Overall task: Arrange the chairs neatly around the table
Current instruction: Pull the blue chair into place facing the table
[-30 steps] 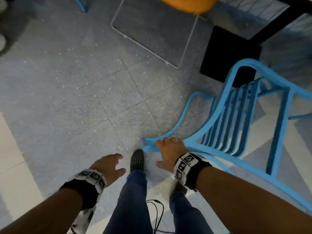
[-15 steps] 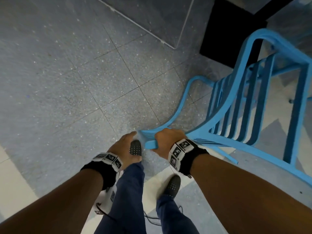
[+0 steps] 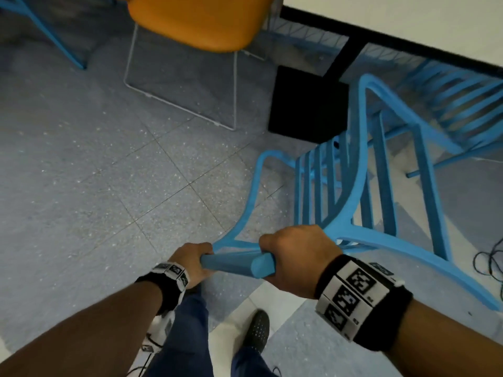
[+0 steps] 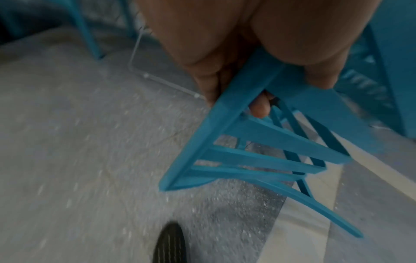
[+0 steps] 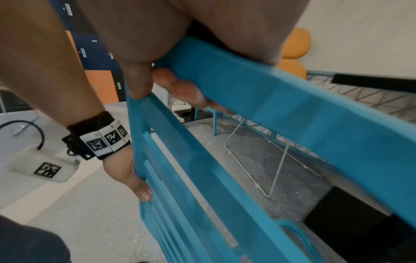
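Note:
A blue slatted chair (image 3: 337,186) leans toward me, its seat and legs pointing at the white-topped table (image 3: 408,20) at the upper right. My left hand (image 3: 190,257) grips the left end of its top rail. My right hand (image 3: 296,254) grips the same rail further right. In the left wrist view the left hand's fingers (image 4: 225,53) curl round the blue chair's frame (image 4: 247,160). In the right wrist view my right hand (image 5: 180,35) wraps the blue rail (image 5: 292,115), and my left hand (image 5: 126,170) holds the rail's end below it.
An orange chair (image 3: 196,20) on a white wire frame stands ahead by the table. The table's black base (image 3: 304,104) sits just beyond the held chair. Another blue chair (image 3: 457,104) is tucked under the table at the right. Cables (image 3: 490,262) lie on the floor at right.
My left hand, free a second ago, has come over and taken hold of the rail beside my right hand. The chair's back has risen toward me, and the table has come into view.

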A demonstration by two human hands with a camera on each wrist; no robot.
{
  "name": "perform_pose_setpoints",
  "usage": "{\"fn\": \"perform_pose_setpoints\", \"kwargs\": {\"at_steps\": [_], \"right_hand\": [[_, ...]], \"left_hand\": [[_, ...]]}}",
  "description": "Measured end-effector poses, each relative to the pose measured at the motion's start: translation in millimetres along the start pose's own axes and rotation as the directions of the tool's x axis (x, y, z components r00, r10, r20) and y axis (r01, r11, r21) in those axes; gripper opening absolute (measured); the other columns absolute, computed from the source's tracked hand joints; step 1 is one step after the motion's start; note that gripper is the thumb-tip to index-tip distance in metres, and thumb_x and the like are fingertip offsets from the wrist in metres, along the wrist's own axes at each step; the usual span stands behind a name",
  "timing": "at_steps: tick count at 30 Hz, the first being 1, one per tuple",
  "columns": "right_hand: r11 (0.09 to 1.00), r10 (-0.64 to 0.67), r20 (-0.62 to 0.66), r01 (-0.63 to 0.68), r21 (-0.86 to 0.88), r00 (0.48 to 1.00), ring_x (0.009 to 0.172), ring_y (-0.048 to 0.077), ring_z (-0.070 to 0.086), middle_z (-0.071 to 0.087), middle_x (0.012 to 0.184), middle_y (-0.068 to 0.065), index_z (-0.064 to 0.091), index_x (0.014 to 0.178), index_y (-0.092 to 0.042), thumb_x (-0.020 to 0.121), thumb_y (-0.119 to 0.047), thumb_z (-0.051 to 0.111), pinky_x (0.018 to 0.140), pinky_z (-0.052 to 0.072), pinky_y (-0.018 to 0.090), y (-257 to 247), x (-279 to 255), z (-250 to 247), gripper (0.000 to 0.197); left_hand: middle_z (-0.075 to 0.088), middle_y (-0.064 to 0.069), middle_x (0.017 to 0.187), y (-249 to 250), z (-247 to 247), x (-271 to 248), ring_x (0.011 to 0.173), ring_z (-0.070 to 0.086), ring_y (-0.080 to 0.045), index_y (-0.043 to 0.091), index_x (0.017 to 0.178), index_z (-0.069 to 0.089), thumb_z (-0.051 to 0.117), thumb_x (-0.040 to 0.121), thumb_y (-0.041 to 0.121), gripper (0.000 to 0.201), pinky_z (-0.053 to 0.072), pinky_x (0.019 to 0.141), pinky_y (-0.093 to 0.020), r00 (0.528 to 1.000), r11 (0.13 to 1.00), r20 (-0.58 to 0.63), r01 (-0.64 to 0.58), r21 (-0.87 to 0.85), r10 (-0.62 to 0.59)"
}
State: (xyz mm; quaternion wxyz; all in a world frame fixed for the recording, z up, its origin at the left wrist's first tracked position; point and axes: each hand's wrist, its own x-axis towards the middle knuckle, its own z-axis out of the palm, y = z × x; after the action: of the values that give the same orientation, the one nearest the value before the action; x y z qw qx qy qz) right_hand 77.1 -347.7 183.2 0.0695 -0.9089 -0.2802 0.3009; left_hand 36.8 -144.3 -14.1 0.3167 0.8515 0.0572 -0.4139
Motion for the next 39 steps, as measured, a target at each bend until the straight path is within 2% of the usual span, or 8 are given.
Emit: {"fn": "perform_pose_setpoints", "kwargs": {"at_steps": [5,12,17,20,25,30,34,39], "right_hand": [[0.978,0.112,-0.283,-0.054,0.204,0.953,0.063,0.033,0.063,0.060,0.059,0.004,0.055,0.067,-0.022,0.074,-0.049,0.062,0.058,0.045,0.036,22.7,-79.7,-14.4,0.028],[0.853,0.391,-0.630,-0.007,0.522,0.671,0.044,0.014,0.045,0.044,0.044,-0.002,0.053,0.056,-0.010,0.073,-0.035,0.077,0.040,0.032,0.017,68.2,-199.9,-34.2,0.039],[0.756,0.543,-0.643,0.020,0.655,0.540,0.046,0.018,0.051,0.057,0.052,0.006,0.060,0.064,-0.010,0.058,-0.083,0.060,0.041,0.038,0.029,102.4,-288.2,22.1,0.073],[0.713,0.587,-0.644,0.064,0.698,0.490,0.054,0.017,0.056,0.057,0.059,0.010,0.061,0.062,-0.012,0.060,-0.082,0.059,0.041,0.036,0.019,108.3,-298.5,62.5,0.069],[0.675,0.575,-0.643,0.150,0.722,0.506,0.043,0.010,0.044,0.052,0.062,0.009,0.051,0.054,-0.009,0.065,-0.038,0.078,0.040,0.029,0.013,111.7,-294.3,83.2,0.041],[0.621,0.612,-0.583,0.132,0.772,0.535,0.046,0.007,0.052,0.062,0.059,-0.003,0.061,0.059,-0.019,0.061,-0.022,0.082,0.043,0.036,0.014,133.2,-320.0,101.7,0.021],[0.512,0.713,-0.490,0.105,0.853,0.502,0.059,0.009,0.064,0.072,0.072,-0.005,0.069,0.071,-0.014,0.048,-0.046,0.089,0.050,0.046,0.013,147.9,-340.6,113.0,0.044],[0.637,0.761,-0.521,-0.289,0.715,0.388,0.069,0.017,0.060,0.068,0.073,-0.004,0.067,0.083,-0.017,0.061,-0.030,0.088,0.065,0.047,0.024,139.6,-366.3,96.5,0.033]], "left_hand": [[0.069,-0.006,0.090,79.7,-64.5,-36.1,0.085,0.066,-0.026,0.024,0.093,0.066,0.067,0.081,0.044,0.024,0.046,0.069,-0.026,0.981,0.892,-0.046,-0.153,0.426,0.190],[0.064,-0.006,0.077,241.5,-122.9,-121.9,0.076,0.061,-0.032,0.023,0.078,0.059,0.059,0.086,0.052,0.030,0.044,0.062,-0.034,0.862,0.567,-0.064,-0.273,0.777,0.503],[0.043,0.006,0.062,324.9,-90.7,-177.8,0.070,0.052,-0.024,0.023,0.083,0.059,0.055,0.087,0.053,0.030,0.038,0.061,-0.033,0.784,0.367,-0.009,-0.280,0.887,0.620],[0.051,0.002,0.069,337.9,-64.1,-188.1,0.072,0.052,-0.024,0.020,0.090,0.064,0.055,0.086,0.051,0.033,0.039,0.061,-0.035,0.778,0.295,0.029,-0.272,0.916,0.628],[0.067,-0.008,0.090,320.6,-45.6,-202.4,0.089,0.063,-0.031,0.020,0.093,0.065,0.055,0.084,0.054,0.036,0.044,0.068,-0.036,0.806,0.341,-0.014,-0.235,0.910,0.592],[0.067,-0.006,0.087,311.4,1.2,-207.2,0.085,0.063,-0.030,0.021,0.093,0.063,0.054,0.085,0.052,0.034,0.047,0.069,-0.037,0.828,0.362,0.024,-0.270,0.892,0.560],[0.052,0.000,0.069,319.7,34.3,-205.7,0.074,0.057,-0.028,0.018,0.088,0.060,0.052,0.087,0.049,0.032,0.044,0.064,-0.036,0.854,0.393,0.039,-0.279,0.876,0.520],[0.048,0.001,0.066,330.7,61.5,-202.3,0.069,0.053,-0.024,0.017,0.085,0.059,0.053,0.086,0.047,0.031,0.044,0.062,-0.034,0.866,0.428,0.052,-0.296,0.854,0.497]]}}
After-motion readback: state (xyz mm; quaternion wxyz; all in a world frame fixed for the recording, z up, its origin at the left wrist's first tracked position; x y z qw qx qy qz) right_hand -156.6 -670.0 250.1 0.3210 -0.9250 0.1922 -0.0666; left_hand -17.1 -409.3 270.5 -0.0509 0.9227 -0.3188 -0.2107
